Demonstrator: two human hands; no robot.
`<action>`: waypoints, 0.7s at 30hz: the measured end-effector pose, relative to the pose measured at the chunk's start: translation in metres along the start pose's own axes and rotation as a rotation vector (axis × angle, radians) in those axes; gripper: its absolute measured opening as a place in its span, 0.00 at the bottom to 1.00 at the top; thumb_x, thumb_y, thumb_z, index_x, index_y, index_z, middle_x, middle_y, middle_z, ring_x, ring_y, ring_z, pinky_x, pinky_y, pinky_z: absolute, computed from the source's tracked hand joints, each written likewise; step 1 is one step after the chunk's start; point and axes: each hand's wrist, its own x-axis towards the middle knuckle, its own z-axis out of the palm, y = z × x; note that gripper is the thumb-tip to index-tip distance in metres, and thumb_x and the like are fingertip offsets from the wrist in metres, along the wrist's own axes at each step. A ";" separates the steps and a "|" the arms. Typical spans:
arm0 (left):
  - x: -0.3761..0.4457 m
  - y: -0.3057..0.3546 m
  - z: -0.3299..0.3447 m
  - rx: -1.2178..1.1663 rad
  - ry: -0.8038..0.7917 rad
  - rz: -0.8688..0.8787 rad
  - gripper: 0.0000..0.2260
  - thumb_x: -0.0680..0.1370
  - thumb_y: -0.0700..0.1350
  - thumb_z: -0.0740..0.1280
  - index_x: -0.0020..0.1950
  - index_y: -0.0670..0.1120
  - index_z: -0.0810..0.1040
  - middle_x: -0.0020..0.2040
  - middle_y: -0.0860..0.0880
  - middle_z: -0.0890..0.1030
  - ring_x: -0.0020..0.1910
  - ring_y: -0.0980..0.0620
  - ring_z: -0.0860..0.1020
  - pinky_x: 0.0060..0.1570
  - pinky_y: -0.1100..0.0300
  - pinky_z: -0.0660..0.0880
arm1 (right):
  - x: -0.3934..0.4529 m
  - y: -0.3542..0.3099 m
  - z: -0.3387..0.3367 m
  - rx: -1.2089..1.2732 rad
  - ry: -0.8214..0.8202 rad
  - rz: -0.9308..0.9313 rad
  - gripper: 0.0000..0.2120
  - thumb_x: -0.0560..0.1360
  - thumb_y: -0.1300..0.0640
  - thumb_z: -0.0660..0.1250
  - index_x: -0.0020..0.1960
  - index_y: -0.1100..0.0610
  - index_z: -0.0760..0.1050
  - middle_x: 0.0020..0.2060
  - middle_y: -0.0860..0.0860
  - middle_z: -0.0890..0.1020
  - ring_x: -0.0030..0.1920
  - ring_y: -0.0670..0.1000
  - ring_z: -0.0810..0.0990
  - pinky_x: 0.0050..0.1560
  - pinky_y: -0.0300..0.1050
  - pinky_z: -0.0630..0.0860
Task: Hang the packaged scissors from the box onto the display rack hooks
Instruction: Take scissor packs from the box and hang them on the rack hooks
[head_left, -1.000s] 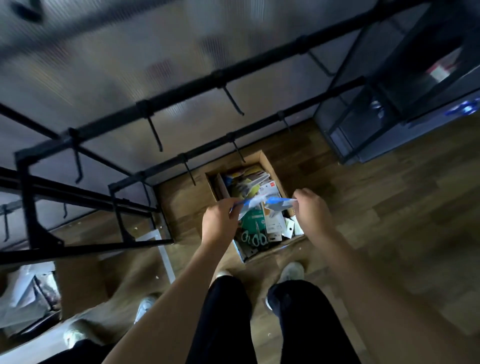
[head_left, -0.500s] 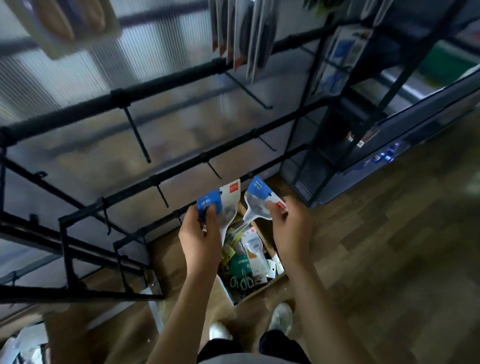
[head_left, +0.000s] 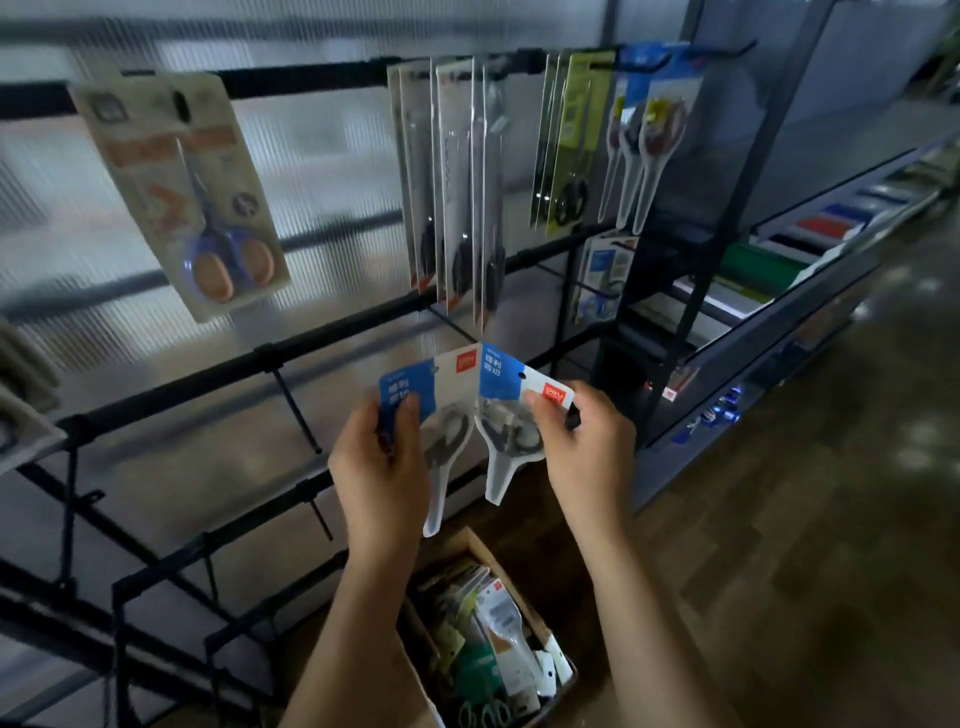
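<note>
Lifting since earlier: left hand (head_left: 382, 467) fingers pinch one scissors pack (head_left: 441, 431), right hand (head_left: 584, 452) another (head_left: 506, 431), higher above box (head_left: 488, 649).

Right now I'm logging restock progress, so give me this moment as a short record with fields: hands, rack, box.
left hand: left hand pinches one blue-topped scissors pack by its card
right hand: right hand pinches a second pack by its top corner
packs: held side by side in front of the rack, on no hook
rack: display rack has packs hanging on its top bar; an empty hook juts out left of the hands
box: cardboard box on the floor below, with packs inside
</note>
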 end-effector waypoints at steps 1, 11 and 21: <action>0.005 0.008 -0.003 -0.009 -0.002 0.024 0.10 0.79 0.42 0.63 0.39 0.52 0.71 0.34 0.48 0.75 0.31 0.55 0.73 0.30 0.59 0.72 | 0.004 -0.007 -0.001 0.019 0.000 -0.015 0.09 0.75 0.56 0.69 0.48 0.63 0.79 0.43 0.55 0.82 0.41 0.45 0.80 0.35 0.28 0.74; 0.015 0.049 -0.005 -0.098 -0.033 0.126 0.08 0.79 0.42 0.64 0.44 0.54 0.74 0.36 0.56 0.77 0.35 0.63 0.76 0.31 0.71 0.72 | 0.029 -0.030 -0.015 0.176 0.028 0.006 0.12 0.76 0.56 0.67 0.54 0.63 0.79 0.47 0.53 0.82 0.45 0.42 0.80 0.36 0.22 0.70; 0.021 0.076 0.098 -0.073 0.027 0.146 0.07 0.79 0.42 0.64 0.42 0.52 0.75 0.33 0.56 0.75 0.30 0.65 0.73 0.29 0.74 0.68 | 0.100 0.015 -0.051 0.314 -0.030 0.033 0.06 0.77 0.54 0.65 0.50 0.55 0.75 0.46 0.51 0.82 0.44 0.38 0.80 0.39 0.29 0.75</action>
